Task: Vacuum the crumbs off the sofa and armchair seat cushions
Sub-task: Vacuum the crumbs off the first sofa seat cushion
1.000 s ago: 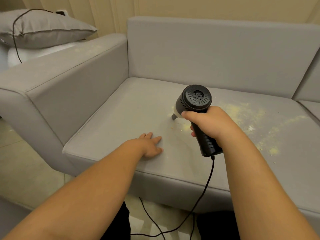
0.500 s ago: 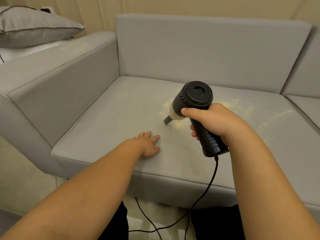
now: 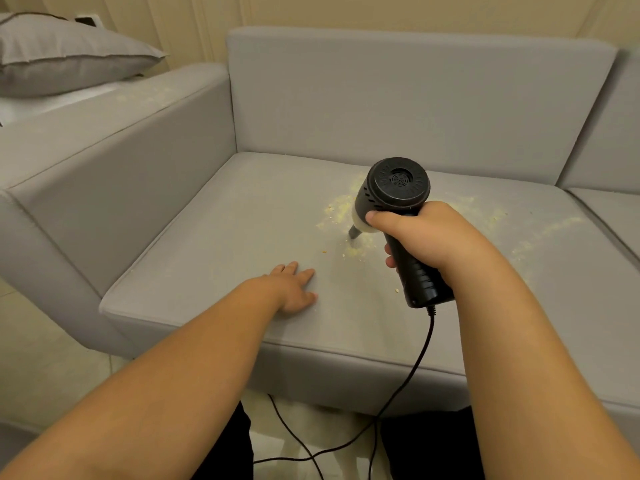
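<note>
Far left: a grey throw pillow (image 3: pixel 65 53) lies beyond the sofa's left armrest (image 3: pixel 114 133); faint yellowish crumbs dust the armrest top.

Near left of the seat cushion (image 3: pixel 225 237): the left hand (image 3: pixel 294 289) rests palm-down on the fabric, fingers straight and flat, holding nothing. Likely purpose: bracing the person's lean and keeping the cushion cover taut.

Centre: the right hand (image 3: pixel 426 237) has its fingers wrapped round the grip of a black corded handheld vacuum (image 3: pixel 394 195), thumb lying across the top of the handle. The body tilts down and away, so the narrow nozzle (image 3: pixel 354 233) meets the cushion right at the near-left edge of the crumbs (image 3: pixel 341 209). That angle appears chosen to put the nozzle mouth flat into the scatter. The power cord (image 3: pixel 415 362) drops from the handle base over the cushion front to the floor.

Right: a paler crumb trail (image 3: pixel 554 226) runs toward the next cushion, untouched; much of the job looks outstanding.

No brand, label or legible writing is visible on the vacuum's vented rear cap.
</note>
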`<state>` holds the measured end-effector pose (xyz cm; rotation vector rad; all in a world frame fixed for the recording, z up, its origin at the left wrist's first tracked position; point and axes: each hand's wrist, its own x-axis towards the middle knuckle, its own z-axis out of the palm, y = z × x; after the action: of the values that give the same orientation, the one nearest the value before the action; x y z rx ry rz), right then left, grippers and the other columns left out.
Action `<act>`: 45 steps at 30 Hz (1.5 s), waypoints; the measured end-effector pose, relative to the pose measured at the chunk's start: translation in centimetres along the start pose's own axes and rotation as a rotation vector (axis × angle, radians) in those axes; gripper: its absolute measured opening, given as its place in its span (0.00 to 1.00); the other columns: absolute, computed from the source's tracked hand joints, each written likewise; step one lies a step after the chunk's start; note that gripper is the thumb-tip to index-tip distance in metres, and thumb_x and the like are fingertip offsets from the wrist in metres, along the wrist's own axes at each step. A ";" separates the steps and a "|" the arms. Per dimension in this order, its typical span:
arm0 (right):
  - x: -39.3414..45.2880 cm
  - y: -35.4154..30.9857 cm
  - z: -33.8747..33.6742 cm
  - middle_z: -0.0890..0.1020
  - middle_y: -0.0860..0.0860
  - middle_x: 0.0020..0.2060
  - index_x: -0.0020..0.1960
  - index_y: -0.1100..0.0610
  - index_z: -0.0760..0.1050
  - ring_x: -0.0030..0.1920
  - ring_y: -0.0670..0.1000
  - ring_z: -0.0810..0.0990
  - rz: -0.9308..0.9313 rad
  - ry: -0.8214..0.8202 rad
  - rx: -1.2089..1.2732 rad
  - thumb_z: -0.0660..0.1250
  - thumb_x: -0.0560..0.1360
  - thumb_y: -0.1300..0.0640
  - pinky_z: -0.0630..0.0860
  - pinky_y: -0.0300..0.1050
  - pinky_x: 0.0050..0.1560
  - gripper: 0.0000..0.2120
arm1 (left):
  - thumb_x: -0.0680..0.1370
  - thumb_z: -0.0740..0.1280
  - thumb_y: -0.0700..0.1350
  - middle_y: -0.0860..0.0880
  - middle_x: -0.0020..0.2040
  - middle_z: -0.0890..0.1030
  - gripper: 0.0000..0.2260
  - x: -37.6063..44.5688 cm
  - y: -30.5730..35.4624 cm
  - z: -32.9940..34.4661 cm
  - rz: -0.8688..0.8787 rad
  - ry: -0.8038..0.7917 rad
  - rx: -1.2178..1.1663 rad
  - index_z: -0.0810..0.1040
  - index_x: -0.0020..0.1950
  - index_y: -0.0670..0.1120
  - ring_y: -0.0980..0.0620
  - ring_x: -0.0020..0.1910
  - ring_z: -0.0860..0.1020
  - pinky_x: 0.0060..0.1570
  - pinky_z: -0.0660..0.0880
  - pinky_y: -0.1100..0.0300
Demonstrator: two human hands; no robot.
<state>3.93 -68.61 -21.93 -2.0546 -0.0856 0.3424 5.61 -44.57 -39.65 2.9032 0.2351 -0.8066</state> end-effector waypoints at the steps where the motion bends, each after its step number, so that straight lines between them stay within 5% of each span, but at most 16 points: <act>1: 0.0 -0.1 0.1 0.87 0.56 0.45 0.52 0.55 0.80 0.33 0.49 0.88 -0.005 0.001 -0.001 0.75 0.77 0.45 0.84 0.47 0.41 0.14 | 0.84 0.53 0.64 0.49 0.85 0.40 0.33 0.0 0.0 0.0 0.000 0.000 -0.001 0.43 0.85 0.59 0.44 0.84 0.41 0.81 0.47 0.41; 22: -1.7 -1.7 -0.1 0.87 0.55 0.40 0.52 0.57 0.80 0.32 0.51 0.88 0.033 -0.105 -0.083 0.75 0.78 0.45 0.83 0.45 0.36 0.15 | 0.84 0.54 0.64 0.49 0.85 0.40 0.33 0.0 -0.4 0.1 -0.008 -0.015 -0.011 0.43 0.85 0.58 0.43 0.84 0.41 0.81 0.47 0.41; 33: -1.5 -1.5 1.4 0.88 0.55 0.41 0.54 0.57 0.82 0.35 0.51 0.89 -0.023 -0.162 -0.054 0.74 0.78 0.44 0.87 0.52 0.47 0.16 | 0.84 0.54 0.64 0.49 0.85 0.40 0.33 -0.4 -0.3 -0.2 -0.011 -0.027 -0.010 0.43 0.85 0.59 0.44 0.84 0.42 0.81 0.47 0.41; 45: -1.4 -1.3 1.1 0.88 0.55 0.43 0.53 0.58 0.82 0.34 0.50 0.89 -0.043 -0.118 -0.107 0.74 0.78 0.44 0.85 0.48 0.43 0.16 | 0.84 0.54 0.63 0.48 0.85 0.40 0.33 -0.3 -0.4 -0.1 0.003 -0.017 -0.010 0.43 0.85 0.58 0.43 0.84 0.42 0.81 0.47 0.42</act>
<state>2.40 -67.35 -21.05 -2.1339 -0.2236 0.4406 5.31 -44.22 -39.44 2.8854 0.2330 -0.8268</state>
